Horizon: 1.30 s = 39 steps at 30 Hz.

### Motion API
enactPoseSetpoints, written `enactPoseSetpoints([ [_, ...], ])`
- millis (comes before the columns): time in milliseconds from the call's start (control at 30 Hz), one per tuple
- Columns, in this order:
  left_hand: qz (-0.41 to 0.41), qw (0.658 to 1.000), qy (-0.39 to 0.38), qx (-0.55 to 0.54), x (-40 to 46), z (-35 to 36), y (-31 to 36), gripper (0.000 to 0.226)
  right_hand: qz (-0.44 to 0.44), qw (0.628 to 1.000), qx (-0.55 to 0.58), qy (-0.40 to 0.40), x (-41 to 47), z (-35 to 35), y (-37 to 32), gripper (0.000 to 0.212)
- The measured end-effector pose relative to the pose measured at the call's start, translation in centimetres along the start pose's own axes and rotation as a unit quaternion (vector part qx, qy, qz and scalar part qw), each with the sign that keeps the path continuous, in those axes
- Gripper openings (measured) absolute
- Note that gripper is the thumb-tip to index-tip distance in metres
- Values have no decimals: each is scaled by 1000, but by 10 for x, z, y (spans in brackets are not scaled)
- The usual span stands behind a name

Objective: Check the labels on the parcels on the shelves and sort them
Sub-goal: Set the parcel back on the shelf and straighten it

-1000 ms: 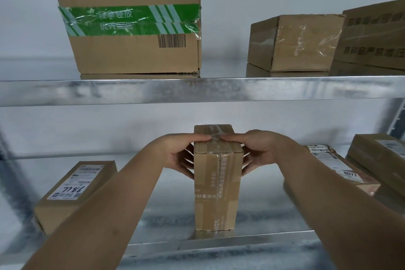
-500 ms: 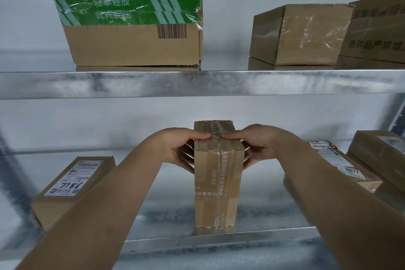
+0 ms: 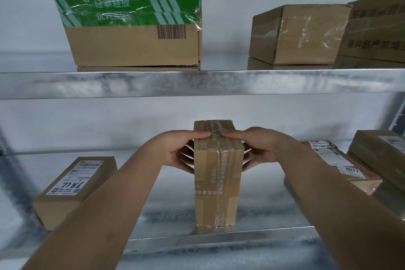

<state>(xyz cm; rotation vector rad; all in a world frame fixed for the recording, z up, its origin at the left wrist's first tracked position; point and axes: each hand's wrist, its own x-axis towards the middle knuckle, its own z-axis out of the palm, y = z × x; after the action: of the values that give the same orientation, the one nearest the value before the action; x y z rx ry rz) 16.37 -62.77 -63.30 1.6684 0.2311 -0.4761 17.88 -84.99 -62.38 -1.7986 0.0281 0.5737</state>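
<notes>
Two bare forearms, no sleeves, hands (image 3: 178,151) (image 3: 262,149) without gloves, rings, watches

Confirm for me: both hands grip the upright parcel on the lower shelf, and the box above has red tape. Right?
Not quite. The head view shows green tape, not red. Both the left hand and right hand do grip the upright parcel on the lower shelf.

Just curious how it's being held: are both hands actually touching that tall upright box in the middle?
Touching. The head view shows the left hand and right hand gripping the upright box, thumbs on top, fingers against its sides.
</notes>
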Motion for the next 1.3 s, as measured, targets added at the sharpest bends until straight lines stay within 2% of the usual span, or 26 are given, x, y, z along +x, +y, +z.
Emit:
enactPoseSetpoints([
  [200, 14, 1000, 17, -5, 2, 1, -7, 58, -7, 1000, -8, 13, 3, 0, 6, 61],
  [333, 36, 999, 39, 1, 5, 0, -18, 75, -14, 999, -18, 47, 2, 3, 17, 69],
  [467, 56, 997, 47, -31, 3, 5, -33, 82, -13, 997, 65, 27, 2, 15, 35, 80],
  [600, 63, 991, 53, -109, 7, 12, -59, 73, -4, 989, 142, 43, 9, 28, 65, 63],
  [733, 56, 983, 62, -163, 21, 19, -99, 66, 35, 987, 149, 52, 13, 40, 101, 52],
  [900, 36, 985, 54, -158, 26, 28, -133, 53, 42, 985, 155, 60, 17, 53, 128, 36],
  [1067, 20, 985, 47, -168, 21, 41, -140, 40, 58, 978, 182, 87, 12, 64, 127, 36],
  [1200, 17, 986, 43, -157, 20, 45, -139, 42, 62, 979, 174, 92, 9, 65, 126, 37],
  [1300, 35, 991, 62, -110, 22, 41, -135, 49, 47, 986, 129, 93, 14, 60, 126, 35],
])
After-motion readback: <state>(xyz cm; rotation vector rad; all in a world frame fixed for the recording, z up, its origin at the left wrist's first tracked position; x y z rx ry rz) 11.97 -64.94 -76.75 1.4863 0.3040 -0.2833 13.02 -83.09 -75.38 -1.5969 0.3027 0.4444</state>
